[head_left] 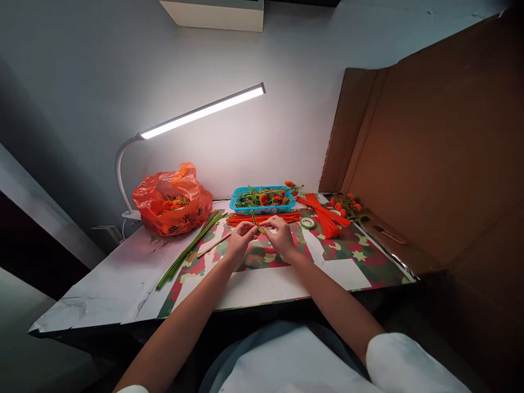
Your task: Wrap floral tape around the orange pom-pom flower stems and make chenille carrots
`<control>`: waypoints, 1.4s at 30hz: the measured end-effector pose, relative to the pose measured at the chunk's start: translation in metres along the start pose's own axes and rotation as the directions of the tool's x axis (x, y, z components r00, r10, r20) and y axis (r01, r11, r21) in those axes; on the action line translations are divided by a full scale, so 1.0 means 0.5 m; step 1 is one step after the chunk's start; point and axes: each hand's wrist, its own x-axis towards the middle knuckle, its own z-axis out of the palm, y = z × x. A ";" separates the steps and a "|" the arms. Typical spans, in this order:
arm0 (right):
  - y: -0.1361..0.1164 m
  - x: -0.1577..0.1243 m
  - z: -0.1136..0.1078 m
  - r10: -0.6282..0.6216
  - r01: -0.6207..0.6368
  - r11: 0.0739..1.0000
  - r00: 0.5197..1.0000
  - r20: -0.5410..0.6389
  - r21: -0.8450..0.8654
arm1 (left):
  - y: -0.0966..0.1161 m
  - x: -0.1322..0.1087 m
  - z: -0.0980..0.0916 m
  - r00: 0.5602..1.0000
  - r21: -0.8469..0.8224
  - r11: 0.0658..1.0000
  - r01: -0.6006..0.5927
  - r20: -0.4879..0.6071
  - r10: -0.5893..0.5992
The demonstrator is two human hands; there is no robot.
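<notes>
Above the middle of the table, my left hand (241, 237) and my right hand (279, 236) meet with their fingertips pinched on a green pipe cleaner (254, 218). One end of it sticks up between the hands; the fingers partly cover the rest. Behind the hands lies a row of orange-red pipe cleaners (290, 216). A bundle of long green pipe cleaners (190, 252) rests to the left, with a thin wooden stick (213, 245) near my left hand. To the right of my right hand is a roll of green tape (308, 223).
A blue basket (262, 210) of orange flowers stands at the back. An orange plastic bag (174, 204) holding flowers sits beneath a lit lamp (204, 112). More orange pipe cleaners (327, 221) and flowers (346, 204) lie at right, beside a cardboard wall (429, 147).
</notes>
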 end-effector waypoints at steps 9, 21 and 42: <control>0.007 -0.005 0.024 0.288 -0.280 0.954 0.954 -0.083 0.104 | 0.007 -0.005 0.003 0.995 0.067 0.993 -0.097 0.029 0.095; 0.014 -0.012 0.023 0.445 -0.440 0.857 0.894 0.043 0.269 | 0.004 -0.012 0.001 0.990 0.101 0.986 -0.136 0.063 0.130; 0.011 0.002 0.013 0.470 -0.442 0.735 0.879 0.084 0.514 | 0.032 -0.022 0.014 0.990 0.024 1.000 -0.019 0.139 0.016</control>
